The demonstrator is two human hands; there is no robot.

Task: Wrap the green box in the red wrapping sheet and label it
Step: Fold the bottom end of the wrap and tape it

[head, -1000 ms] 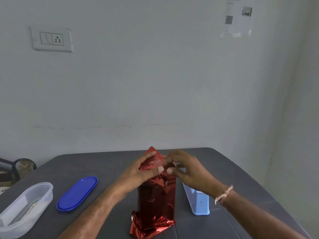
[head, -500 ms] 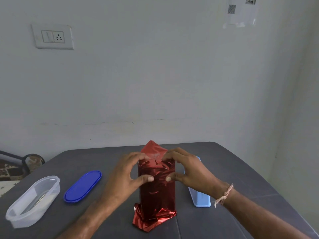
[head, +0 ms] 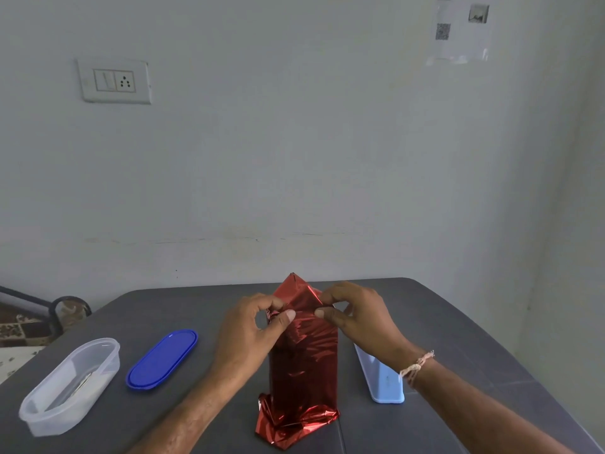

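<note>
Head view: looking down over a dark grey counter (head: 458, 339) that is standing against a pale wall.
Red wrapping sheet (head: 304, 365): standing as a tall upright parcel at the near middle of the counter, its shiny foil creasing down the sides and bunching in loose folds at the base, where it is touching the counter.
Green box: sitting wholly hidden under the sheet, with no green showing.
Top flap: a pointed piece of the sheet is rising on the far side of the parcel's top, between the two hands.
Left hand (head: 248, 326): reaching in from the near left and meeting the parcel's top left corner.
Left grip: narrow, with the thumb and curled fingers pinching a fold of the sheet.
Right hand (head: 360, 319): reaching in from the near right to the top right corner, with a thread band (head: 417, 367) showing on the wrist.
Right grip: narrow, with thumb and forefinger pinching the sheet's edge.
Clear tub (head: 68, 385): lying open at the near left of the counter, well apart from the parcel.
Blue lid (head: 162, 358): lying flat between the tub and the parcel.
Pale blue object (head: 383, 385): sitting just right of the parcel, partly hidden behind the right wrist; I cannot tell what it is.
Wall: carrying a switch plate (head: 114, 80) at far left and a paper (head: 458, 31) with a square code at far right.
</note>
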